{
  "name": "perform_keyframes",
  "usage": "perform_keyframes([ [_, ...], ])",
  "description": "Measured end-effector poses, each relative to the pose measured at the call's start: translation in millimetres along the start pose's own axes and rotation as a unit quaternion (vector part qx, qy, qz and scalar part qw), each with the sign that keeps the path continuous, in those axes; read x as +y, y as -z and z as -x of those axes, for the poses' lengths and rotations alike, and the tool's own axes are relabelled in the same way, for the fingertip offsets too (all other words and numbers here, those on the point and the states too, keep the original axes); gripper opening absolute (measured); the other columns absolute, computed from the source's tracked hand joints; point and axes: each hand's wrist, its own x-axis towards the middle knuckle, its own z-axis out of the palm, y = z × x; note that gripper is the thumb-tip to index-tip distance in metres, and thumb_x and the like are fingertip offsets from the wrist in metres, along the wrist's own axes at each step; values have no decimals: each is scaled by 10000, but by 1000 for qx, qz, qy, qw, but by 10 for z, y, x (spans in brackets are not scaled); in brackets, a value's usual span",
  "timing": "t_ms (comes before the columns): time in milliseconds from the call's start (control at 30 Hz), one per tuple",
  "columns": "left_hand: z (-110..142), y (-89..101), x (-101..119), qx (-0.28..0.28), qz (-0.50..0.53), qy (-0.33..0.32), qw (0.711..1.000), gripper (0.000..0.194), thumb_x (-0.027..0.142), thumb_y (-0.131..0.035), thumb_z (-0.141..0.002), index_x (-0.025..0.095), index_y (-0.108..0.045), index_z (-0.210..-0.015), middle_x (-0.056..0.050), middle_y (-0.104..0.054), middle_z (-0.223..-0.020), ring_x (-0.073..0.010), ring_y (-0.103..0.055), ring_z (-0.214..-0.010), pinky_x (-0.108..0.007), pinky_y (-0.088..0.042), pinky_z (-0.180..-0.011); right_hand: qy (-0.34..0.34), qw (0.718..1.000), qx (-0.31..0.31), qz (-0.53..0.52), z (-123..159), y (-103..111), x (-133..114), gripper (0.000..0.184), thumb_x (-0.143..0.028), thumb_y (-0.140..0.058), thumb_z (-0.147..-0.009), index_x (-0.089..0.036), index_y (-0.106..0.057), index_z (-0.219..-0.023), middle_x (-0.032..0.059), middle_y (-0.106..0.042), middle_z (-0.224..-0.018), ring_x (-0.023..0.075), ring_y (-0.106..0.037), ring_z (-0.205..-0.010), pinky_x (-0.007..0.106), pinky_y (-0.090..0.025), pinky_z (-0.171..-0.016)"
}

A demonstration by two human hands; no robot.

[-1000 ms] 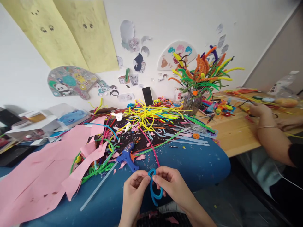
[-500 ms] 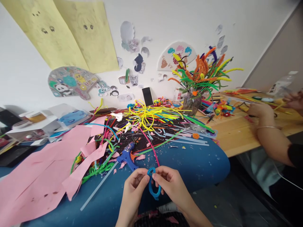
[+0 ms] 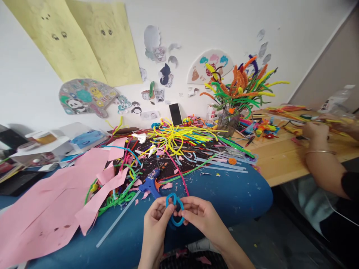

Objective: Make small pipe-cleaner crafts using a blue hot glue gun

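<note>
I am holding, between my left grip (image 3: 157, 219) and right grip (image 3: 202, 216), a blue stem (image 3: 177, 224) that is showing a fuzzy, matt pile. The blue covering (image 3: 230, 194) is looking smooth, with a soft sheen. I am recording smooth blue plastic on the glue gun (image 3: 150, 185), translucent plastic on the glue stick (image 3: 117, 219) and matt paper in the pink sheets (image 3: 56, 194). The wooden worktop (image 3: 269, 164) is presenting pale, smooth grain; the phone screen (image 3: 175, 114) is appearing dark and glossy; the bottle (image 3: 336, 99) is reading as clear plastic.
</note>
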Motion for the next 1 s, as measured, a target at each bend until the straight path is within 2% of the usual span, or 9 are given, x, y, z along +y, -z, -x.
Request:
perform_keyframes([
  [100, -10, 7, 13, 16, 5, 8, 1000, 267, 339, -820, -706, 152, -694, -848, -1, -678, -696, -109, -599, -633, -193, -470, -632, -10, 998, 55, -9, 10, 27, 15, 403, -448, -854, -612, -168, -704, -860, 34, -731, -728, 151, -661, -646, 270, -556, -616],
  [233, -6, -16, 45, 23, 13, 7, 1000, 285, 381, -809, -709, 145, -684, -808, 3, -649, -641, -116, -575, -627, -207, -459, -636, -7, 993, 113, -46, -2, 43, 13, 431, -468, -860, -598, -175, -690, -865, 33, -729, -755, 176, -690, -752, 290, -575, -678],
  [300, 9, -18, 42, 12, 4, 8, 1000, 284, 392, -792, -728, 141, -687, -810, -1, -646, -641, -122, -568, -639, -215, -452, -649, -4, 991, 117, -64, -14, 33, 12, 419, -452, -861, -608, -180, -683, -873, 21, -727, -757, 163, -692, -750, 280, -569, -699],
  [500, 55, 18, 11, -72, -45, 23, 996, 226, 369, -731, -801, 146, -693, -808, -6, -651, -633, -134, -579, -662, -225, -440, -666, 7, 994, 101, -42, -43, -7, 14, 392, -426, -841, -643, -191, -676, -909, -12, -716, -695, 126, -669, -620, 228, -520, -600],
  [700, 22, 15, 50, -107, -43, 44, 992, 196, 319, -746, -786, 149, -650, -805, -19, -687, -694, -119, -591, -607, -221, -455, -614, -1, 1000, 26, 16, -60, 19, -20, 245, -389, -818, -656, -170, -739, -732, 12, -709, -636, 139, -638, -581, 257, -513, -593],
  [833, 1, 17, 70, -120, -38, 57, 990, 223, 303, -762, -771, 161, -592, -790, -7, -678, -675, -112, -590, -580, -214, -454, -576, -5, 999, -15, 35, -61, 63, -68, 213, -370, -792, -701, -173, -783, -781, 15, -704, -640, 141, -636, -601, 264, -502, -625],
  [1000, 3, 13, 108, -145, -49, 72, 986, 233, 302, -752, -776, 161, -566, -779, -15, -696, -648, -113, -581, -563, -221, -470, -563, -47, 993, -92, 60, -75, 133, -140, 273, -378, -790, -710, -166, -796, -882, 17, -696, -641, 136, -631, -612, 258, -486, -637],
])
